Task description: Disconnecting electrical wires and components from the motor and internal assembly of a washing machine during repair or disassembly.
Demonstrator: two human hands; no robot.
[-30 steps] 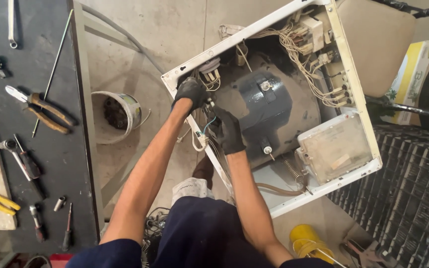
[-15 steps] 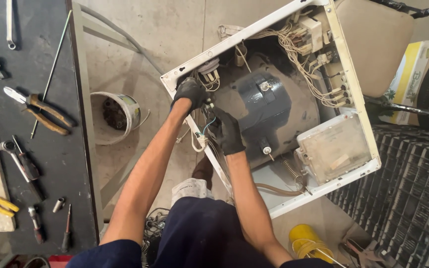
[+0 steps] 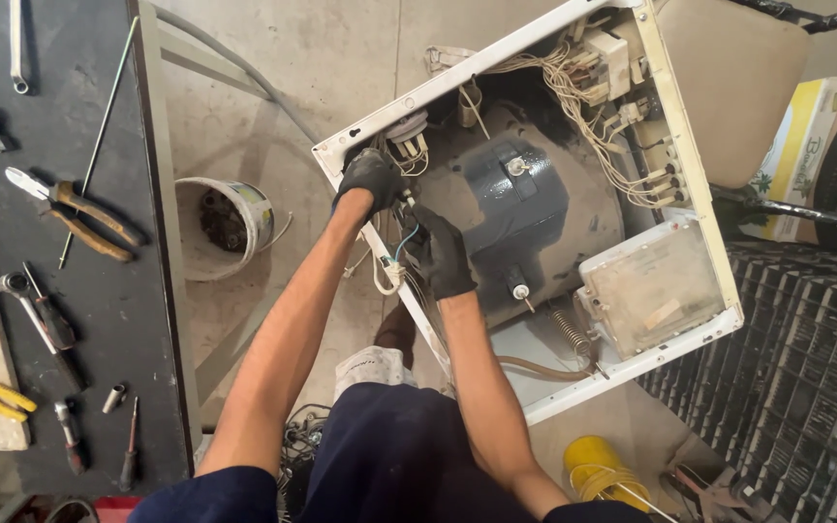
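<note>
Working inside the opened white appliance casing [image 3: 675, 145], both gloved hands sit at its left edge beside the dark grey drum [image 3: 525, 208]. The left hand [image 3: 368, 179] has its fingers curled shut over the casing rim near a white connector block [image 3: 407, 145], while the right hand [image 3: 441, 254] closes around a small bundle of wires [image 3: 394, 257], a blue one among them. Doing this well likely means steadying the rim firmly and easing the wires gently, not tugging. Pliers [image 3: 79, 218] lie unused, well apart, on the dark worktop [image 3: 118, 310].
</note>
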